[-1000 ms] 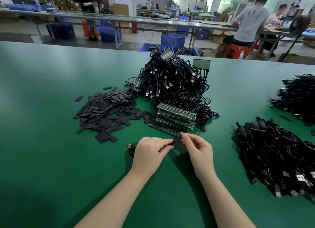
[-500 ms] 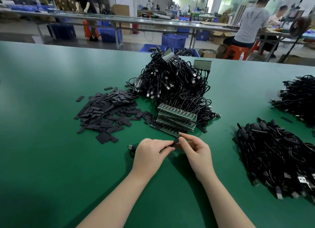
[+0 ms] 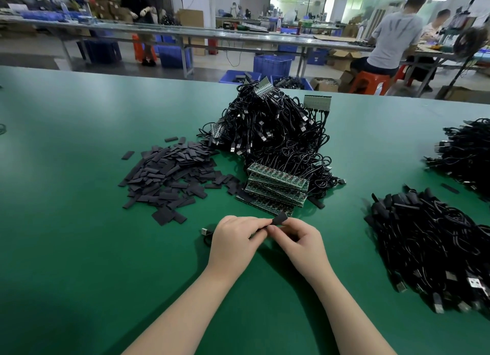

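Green table bears boards beyond left hand and right hand, fingers pinching sleeve.

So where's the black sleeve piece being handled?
Head view, centre: the black sleeve piece is pinched between the left hand and right hand, just before the circuit board stack.

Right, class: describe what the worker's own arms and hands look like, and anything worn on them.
No sleeves show: the left arm and right arm are bare down to the picture's lower edge. The left hand and right hand wear no gloves, and no ring, watch or bracelet shows.
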The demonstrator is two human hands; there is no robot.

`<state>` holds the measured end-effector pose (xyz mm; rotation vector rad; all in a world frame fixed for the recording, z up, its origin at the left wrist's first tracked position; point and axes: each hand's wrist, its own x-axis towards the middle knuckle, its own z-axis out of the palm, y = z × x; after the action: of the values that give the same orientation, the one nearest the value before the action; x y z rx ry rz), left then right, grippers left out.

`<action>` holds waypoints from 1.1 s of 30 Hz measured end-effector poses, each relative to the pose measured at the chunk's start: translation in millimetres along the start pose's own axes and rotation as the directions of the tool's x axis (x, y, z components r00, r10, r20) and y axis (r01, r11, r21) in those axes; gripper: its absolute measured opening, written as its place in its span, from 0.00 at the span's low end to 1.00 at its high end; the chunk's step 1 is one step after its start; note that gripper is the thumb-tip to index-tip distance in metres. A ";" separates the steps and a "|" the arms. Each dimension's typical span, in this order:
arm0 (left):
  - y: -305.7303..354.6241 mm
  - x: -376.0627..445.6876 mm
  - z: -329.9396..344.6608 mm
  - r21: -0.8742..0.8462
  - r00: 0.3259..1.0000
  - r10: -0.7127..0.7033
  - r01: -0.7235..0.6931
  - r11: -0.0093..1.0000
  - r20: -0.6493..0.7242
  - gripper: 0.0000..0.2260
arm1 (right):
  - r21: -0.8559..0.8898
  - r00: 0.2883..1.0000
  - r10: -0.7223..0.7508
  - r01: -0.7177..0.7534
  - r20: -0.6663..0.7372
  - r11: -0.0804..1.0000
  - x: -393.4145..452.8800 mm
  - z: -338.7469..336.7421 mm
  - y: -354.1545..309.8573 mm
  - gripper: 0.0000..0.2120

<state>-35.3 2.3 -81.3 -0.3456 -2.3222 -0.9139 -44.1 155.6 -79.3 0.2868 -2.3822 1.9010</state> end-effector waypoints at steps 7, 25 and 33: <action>-3.2 -0.3 2.7 0.008 1.000 0.011 -0.011 1.000 -0.004 0.08 | 0.123 0.983 0.024 -0.001 -0.184 0.992 -2.3 -4.0 -1.4 0.12; -2.0 1.0 3.8 0.201 0.996 -0.034 0.016 0.979 0.088 0.20 | 0.228 0.938 0.128 -0.054 -0.321 0.972 5.7 -7.8 5.5 0.11; -0.1 0.7 1.8 0.063 0.987 -0.093 0.085 0.994 0.134 0.08 | 0.124 0.984 0.084 -0.065 -0.154 0.990 3.5 -1.9 5.1 0.07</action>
<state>-36.7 3.4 -82.0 -0.2902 -2.5018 -0.8893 -48.7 158.2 -83.2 0.0508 -2.2121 2.0181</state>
